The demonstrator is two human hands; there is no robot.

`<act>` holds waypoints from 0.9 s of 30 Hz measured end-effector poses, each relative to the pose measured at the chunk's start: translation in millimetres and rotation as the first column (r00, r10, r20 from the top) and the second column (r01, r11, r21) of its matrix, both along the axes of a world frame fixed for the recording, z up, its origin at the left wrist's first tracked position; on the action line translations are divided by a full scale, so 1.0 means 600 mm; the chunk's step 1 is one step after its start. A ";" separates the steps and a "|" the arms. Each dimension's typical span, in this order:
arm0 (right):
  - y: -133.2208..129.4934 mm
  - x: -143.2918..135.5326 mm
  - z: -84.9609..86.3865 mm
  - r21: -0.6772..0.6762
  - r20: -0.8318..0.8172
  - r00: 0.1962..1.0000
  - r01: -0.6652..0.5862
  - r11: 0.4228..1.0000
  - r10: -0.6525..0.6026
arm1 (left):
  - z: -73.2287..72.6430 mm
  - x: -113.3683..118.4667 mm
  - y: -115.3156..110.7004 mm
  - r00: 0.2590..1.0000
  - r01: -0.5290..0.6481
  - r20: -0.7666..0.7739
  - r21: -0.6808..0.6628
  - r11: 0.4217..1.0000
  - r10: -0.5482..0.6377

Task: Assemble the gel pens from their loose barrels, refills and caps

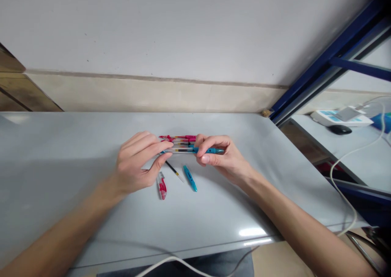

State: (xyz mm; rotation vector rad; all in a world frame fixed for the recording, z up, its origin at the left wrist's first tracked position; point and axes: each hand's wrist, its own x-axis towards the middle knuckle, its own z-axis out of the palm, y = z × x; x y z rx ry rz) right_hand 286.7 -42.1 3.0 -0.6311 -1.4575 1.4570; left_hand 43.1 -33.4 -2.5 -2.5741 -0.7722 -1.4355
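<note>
A pale wall (183,32) with a cream lower band stands behind a glossy grey table (146,228), its front edge catching white reflections. At right, a blue frame (324,57) slants beside a second table (360,159) bearing a white device (324,117). The left hand (139,161) pinches one end of a blue-and-clear pen (187,150); the right hand (221,154), fingers curled closed, grips its blue end, the pen level between them above the grey table. A black mouse (340,130) sits by the device. Pink pens (191,137) lie behind; nearer are a blue barrel piece (190,178), a red piece (162,186) and a thin refill (173,170).
</note>
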 end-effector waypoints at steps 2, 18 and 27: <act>0.000 0.000 0.000 0.005 -0.006 1.000 -0.004 1.000 0.004 | -0.001 0.000 0.001 1.000 0.002 -0.003 -0.007 1.000 -0.002; -0.002 -0.003 0.002 -0.023 -0.009 1.000 0.003 1.000 -0.003 | -0.008 -0.005 0.003 1.000 0.019 -0.018 -0.045 0.999 -0.020; -0.005 -0.004 0.003 -0.023 0.008 1.000 0.013 1.000 -0.013 | -0.009 -0.005 0.005 0.999 0.031 -0.016 -0.047 0.998 -0.032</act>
